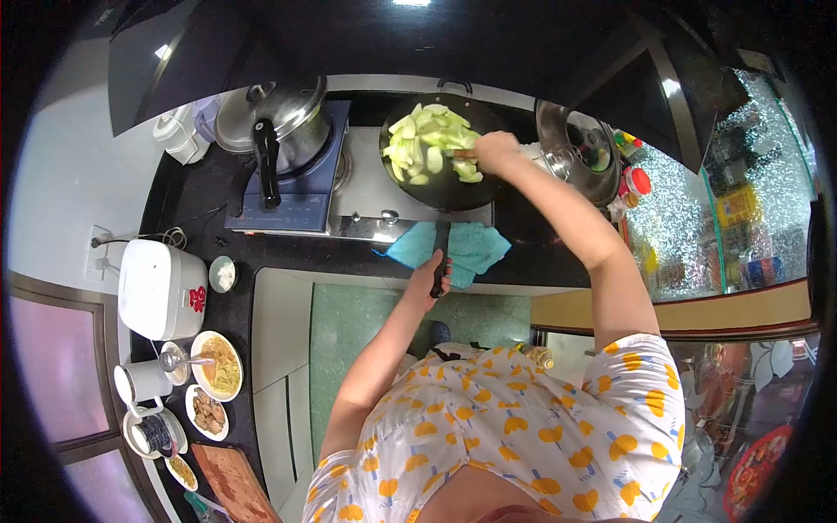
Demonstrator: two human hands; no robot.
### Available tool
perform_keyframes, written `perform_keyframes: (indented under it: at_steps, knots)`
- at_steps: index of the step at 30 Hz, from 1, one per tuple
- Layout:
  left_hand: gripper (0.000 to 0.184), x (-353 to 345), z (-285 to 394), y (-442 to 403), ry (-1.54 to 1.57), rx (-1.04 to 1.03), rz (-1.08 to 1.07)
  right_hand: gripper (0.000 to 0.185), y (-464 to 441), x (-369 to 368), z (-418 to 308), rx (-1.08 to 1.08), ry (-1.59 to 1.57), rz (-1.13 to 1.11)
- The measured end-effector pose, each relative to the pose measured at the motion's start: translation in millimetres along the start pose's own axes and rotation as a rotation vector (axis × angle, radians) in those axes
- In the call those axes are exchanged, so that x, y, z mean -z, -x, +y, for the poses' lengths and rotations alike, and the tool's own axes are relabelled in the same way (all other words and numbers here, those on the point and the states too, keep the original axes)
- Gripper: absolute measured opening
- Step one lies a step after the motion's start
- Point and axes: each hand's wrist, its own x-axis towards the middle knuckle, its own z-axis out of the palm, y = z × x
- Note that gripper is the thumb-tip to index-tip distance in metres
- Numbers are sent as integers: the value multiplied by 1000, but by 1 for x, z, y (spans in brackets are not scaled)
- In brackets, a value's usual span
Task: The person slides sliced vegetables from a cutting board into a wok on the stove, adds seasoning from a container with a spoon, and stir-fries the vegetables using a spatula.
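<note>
A black wok (453,193) sits on the stove with pale green vegetable slices (418,144) heaped in it. My right hand (499,155) is closed around the wooden handle of a spatula (464,153) at the wok's right side. The spatula's far end is hidden among the slices. Nearer my body, my left hand (436,277) wraps around the wok's black handle (440,283). Beneath that handle a turquoise cloth (478,250) lies over the front edge of the counter.
Left of the wok, a pressure cooker (301,139) stands on a blue induction cooker (301,205). A lidded pan (602,179) is at the right. Along the left counter are a white rice cooker (161,292), plates of food (209,414) and a wooden cutting board (231,484). A dark range hood (392,44) hangs overhead.
</note>
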Motion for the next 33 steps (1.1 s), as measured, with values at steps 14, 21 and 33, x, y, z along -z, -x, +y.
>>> perform_keyframes:
  at_steps: [14, 21, 33]
  knots:
    - [39, 7, -3, -6, 6, 13, -29, 36, 41, 114, -45, 305, -23, -212]
    - [38, 4, -3, -5, 10, 10, 11, 23, -64, 61, -56, -37, -4, 72]
    - [36, 7, -2, -7, 13, 42, -26, 21, 38, 124, 72, 5, -702, -362]
